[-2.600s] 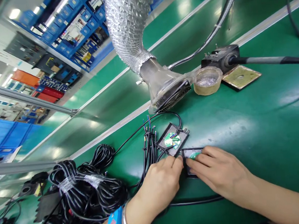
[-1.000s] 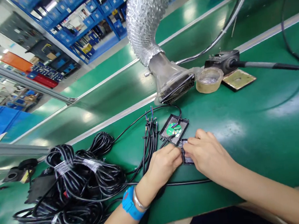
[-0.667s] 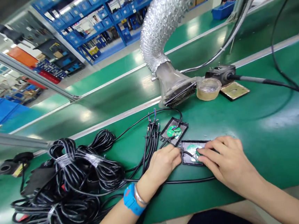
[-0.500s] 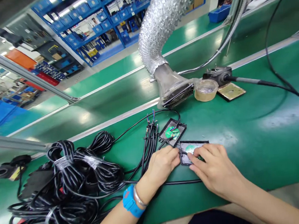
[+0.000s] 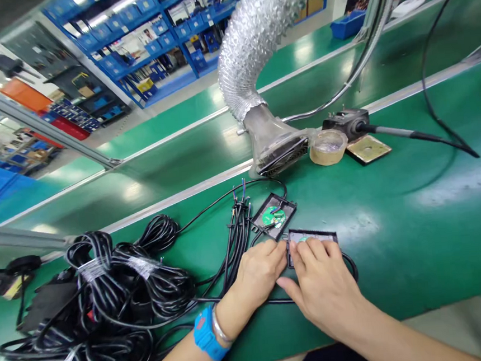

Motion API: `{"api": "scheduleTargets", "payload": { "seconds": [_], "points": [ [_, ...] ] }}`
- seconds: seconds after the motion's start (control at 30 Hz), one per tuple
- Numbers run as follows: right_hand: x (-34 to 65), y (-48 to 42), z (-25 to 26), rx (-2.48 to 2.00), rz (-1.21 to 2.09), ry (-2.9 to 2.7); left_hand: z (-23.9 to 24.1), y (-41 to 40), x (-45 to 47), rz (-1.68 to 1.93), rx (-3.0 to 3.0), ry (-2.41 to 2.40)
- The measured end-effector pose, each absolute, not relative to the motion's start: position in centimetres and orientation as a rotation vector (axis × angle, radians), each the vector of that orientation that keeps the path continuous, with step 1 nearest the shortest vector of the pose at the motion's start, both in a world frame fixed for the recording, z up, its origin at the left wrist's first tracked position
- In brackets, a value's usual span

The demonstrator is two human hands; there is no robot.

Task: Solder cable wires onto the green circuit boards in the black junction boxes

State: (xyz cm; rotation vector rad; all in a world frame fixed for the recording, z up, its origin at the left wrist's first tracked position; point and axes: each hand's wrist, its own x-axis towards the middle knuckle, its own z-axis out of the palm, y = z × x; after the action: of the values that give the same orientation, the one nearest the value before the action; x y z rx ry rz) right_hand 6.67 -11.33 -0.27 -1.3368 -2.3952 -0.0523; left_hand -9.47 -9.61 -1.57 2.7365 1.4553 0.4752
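A small black plastic case (image 5: 311, 232) lies open-topped on the green bench, with part of a green circuit board showing inside. My left hand (image 5: 262, 271) is closed at its left edge, where a black cable runs into the fingers; the fingertips are partly hidden. Stretched over the case is my right hand (image 5: 322, 277), its fingers bent down onto the inside and its thumb apart; it covers most of the board. Just behind, a second open case (image 5: 285, 227) holds a round green circuit board (image 5: 273, 217) with wires on it. From the first case's right side, a black cable (image 5: 351, 265) loops out.
Coiled black cables (image 5: 104, 305) pile up at the left. A bundle of cables with stripped ends (image 5: 239, 220) lies beside the cases. Behind stand a fume duct nozzle (image 5: 277, 143), a roll of tape (image 5: 328, 149) and a soldering iron (image 5: 400, 131) in its holder.
My right hand has moved left and spread over the case, hiding the board that showed before. A cable loop now shows at the case's right. My left hand stays at the case's edge.
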Motion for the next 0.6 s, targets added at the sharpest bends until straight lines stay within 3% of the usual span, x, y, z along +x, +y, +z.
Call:
{"api": "scheduleTargets", "payload": {
  "seconds": [0.3,0.43,0.6],
  "points": [
    [12.2,-7.8,-0.1,-1.076,0.283,-2.490,-0.2,-9.9,-8.8,0.618,2.677,1.480],
    [13.7,-4.3,-0.4,-1.134,0.310,-2.540,1.2,-8.9,-8.3,0.747,2.386,1.665],
    [12.1,-1.7,0.2,-0.804,0.258,-2.719,0.1,-7.1,-8.4,0.689,2.251,1.705]
  ]
}}
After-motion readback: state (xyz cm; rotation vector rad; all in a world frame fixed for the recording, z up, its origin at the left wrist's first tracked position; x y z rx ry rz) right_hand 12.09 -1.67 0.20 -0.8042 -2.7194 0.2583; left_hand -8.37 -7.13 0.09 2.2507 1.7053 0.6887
